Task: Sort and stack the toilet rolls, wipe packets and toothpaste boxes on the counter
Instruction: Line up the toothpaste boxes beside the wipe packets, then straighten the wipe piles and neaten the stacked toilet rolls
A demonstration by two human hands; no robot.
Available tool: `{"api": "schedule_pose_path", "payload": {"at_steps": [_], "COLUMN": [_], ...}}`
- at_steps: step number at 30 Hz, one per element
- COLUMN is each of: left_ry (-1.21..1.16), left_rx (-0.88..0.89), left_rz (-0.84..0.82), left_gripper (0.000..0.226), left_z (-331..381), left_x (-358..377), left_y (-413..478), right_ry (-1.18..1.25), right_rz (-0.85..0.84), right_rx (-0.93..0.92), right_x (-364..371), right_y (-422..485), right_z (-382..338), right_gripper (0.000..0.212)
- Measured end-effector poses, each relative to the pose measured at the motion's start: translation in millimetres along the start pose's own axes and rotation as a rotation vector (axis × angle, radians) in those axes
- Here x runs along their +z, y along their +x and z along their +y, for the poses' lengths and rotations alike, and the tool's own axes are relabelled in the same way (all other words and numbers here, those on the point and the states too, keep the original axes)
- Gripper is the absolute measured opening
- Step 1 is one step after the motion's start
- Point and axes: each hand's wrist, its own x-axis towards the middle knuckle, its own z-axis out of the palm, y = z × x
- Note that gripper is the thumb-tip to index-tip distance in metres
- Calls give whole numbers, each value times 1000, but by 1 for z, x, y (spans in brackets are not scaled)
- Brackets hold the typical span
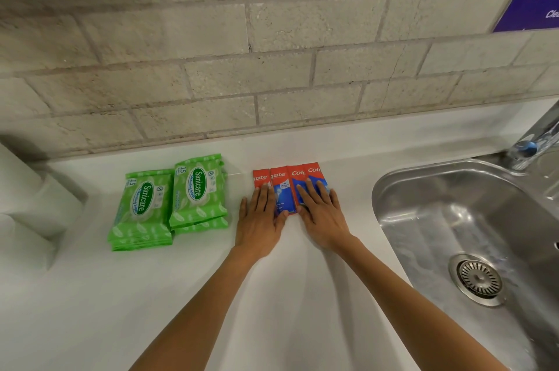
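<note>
- Evidently squaring their row, the left hand and right hand pressed flat on the toothpaste boxes, fingers straight, barely spread.
- Wipe packets sat stacked just beside.

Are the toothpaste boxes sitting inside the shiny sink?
No, the toothpaste boxes lie side by side on the white counter, beside the sink, with the left hand and right hand flat on them.

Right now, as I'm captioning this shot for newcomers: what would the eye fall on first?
The left hand and right hand lie flat on a row of red-and-blue toothpaste boxes mid-counter. To their left sit two stacks of bright green wipe packets. A steel sink fills the right side.
</note>
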Motion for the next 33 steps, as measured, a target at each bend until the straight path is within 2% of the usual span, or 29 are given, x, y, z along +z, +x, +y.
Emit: {"api": "schedule_pose_path", "payload": {"at_steps": [10, 16, 19, 23, 26, 29, 33], "left_ry": [-9, -83, -264, -477, -590, -699, -779], "left_rx": [9, 51, 112, 133, 58, -93, -251], "left_rz": [9, 84, 177, 438, 588, 699, 631], "left_gripper": [65, 64, 57, 50, 44, 38, 42], "left_z": [0, 2, 6, 3, -12, -37, -74], "left_x": [0, -5, -20, -51, -70, -85, -92], "left_y": [0, -4, -16, -46, -66, -76, -86], "right_ry": [-2, 97, 227, 541, 762, 911, 962], "right_rz": [5, 100, 182, 284, 291, 270, 175], "right_rx": [3, -8, -11, 39, 111, 145, 141], "right_x": [0, -2, -10, -21, -26, -30, -25], "right_y": [1, -2, -4, -9, -17, -22, -20], "right_z": [0, -3, -17, -53, -86, -116, -145], "right_gripper": [56, 55, 55, 47, 46, 44, 51]}}
